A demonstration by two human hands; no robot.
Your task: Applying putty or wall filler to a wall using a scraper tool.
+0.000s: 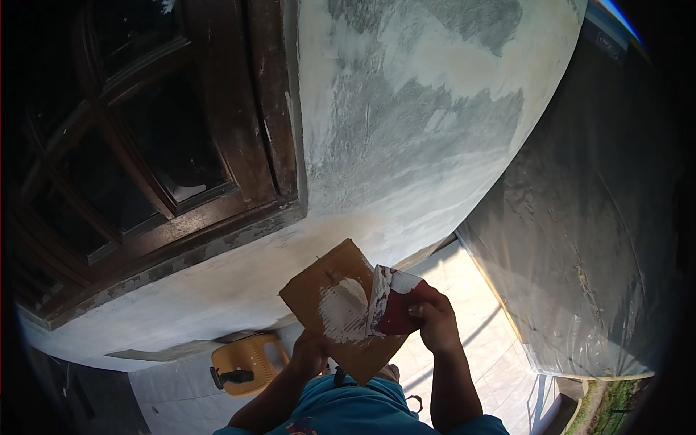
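Head view: a brown board [308, 292] is gripped at its lower left edge by the left hand [310, 354], and a red spreader [397, 308] is pinched at its right side by the right hand [435, 319], thumb uppermost. The board's right part is overlapped by the spreader's straight left edge; whether they touch cannot be told. The board's far corner is pointed toward the wall [413, 138] ahead of the hands. Beyond the right hand, room is given by a sunlit floor [446, 286], bounded farther right by a hanging dark sheet [573, 217]. Just left of the left forearm, a yellow plastic stool [249, 353] is seen, with a dark object [236, 376] on it.

The board is flat and four-cornered, and its middle is covered by white paste [344, 312], ridged in parts and smooth in others. The spreader's edge is caked with white. The wall is patched in rough grey and white; ahead and left of the hands it is met by a glazed dark wooden frame [257, 109].
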